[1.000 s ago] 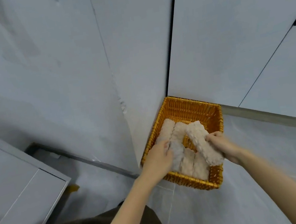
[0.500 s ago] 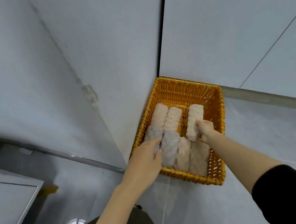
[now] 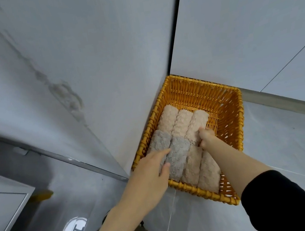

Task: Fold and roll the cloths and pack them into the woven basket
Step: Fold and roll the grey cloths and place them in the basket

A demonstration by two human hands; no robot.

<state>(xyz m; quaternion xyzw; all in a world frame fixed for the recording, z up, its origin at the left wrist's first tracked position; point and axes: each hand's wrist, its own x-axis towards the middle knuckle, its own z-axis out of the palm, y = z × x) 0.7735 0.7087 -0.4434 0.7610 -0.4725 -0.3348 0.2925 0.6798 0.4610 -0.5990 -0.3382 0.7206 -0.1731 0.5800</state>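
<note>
Pale grey glossy tiling (image 3: 284,155) carries the work. The rectangular orange woven basket (image 3: 196,190) sits on it, pushed into the corner of two light wall panels (image 3: 252,21).

Nearest me, the left hand (image 3: 150,172) lies with fingers straight and together, pressing flat on the two grey fluffy rolled cloths (image 3: 177,157) in the front row. Two beige-pink rolls (image 3: 206,174) lie just beside them.

Further in, the right hand (image 3: 207,136) is curled round the near end of a pale pink fluffy rolled cloth (image 3: 196,123). It is third in the back row and touches its neighbour.

Risks noted:
- If I let go before that roll is wedged, I judge it could spring open and unroll into the bare strip of basket floor beside it.
- Pushing too hard could shove the neighbouring rolls askew.
- Lifting the left hand early could let the grey pair loosen.
</note>
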